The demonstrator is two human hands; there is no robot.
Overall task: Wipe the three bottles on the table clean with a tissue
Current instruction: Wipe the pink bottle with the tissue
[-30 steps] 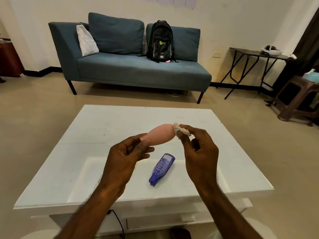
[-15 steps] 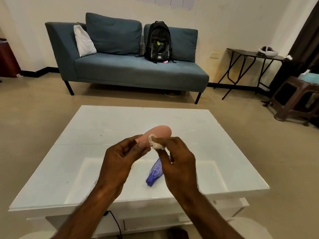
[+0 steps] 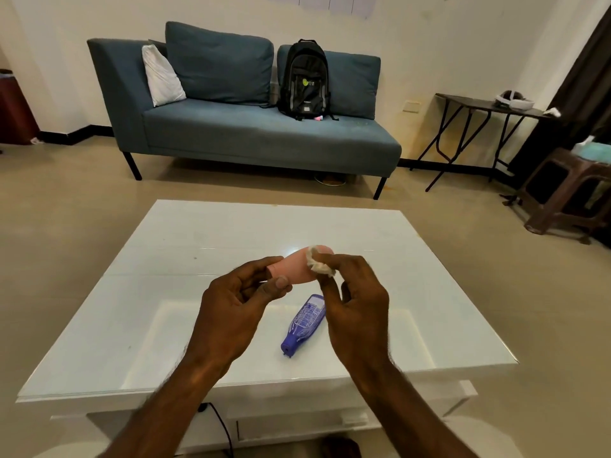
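My left hand [image 3: 236, 312] grips the cap end of a pink bottle [image 3: 294, 267], held lying sideways above the white table [image 3: 165, 292]. A crumpled white tissue [image 3: 319, 264] is pinched in the fingertips of my right hand [image 3: 355, 312] and pressed against the bottle's rounded far end. On the table under my right hand lies a blue bottle [image 3: 302, 325] on its side, cap toward me, its upper end hidden by my fingers. I see no third bottle.
A blue sofa [image 3: 258, 127] with a black backpack [image 3: 305, 81] stands beyond the table. At the right are a dark folding table [image 3: 489, 109] and a brown stool [image 3: 568, 193]. A black cable [image 3: 220, 428] hangs below the table's front edge.
My right hand has slid the tissue from the bottle's middle near my left thumb back up to its rounded far end. The blue bottle has not moved.
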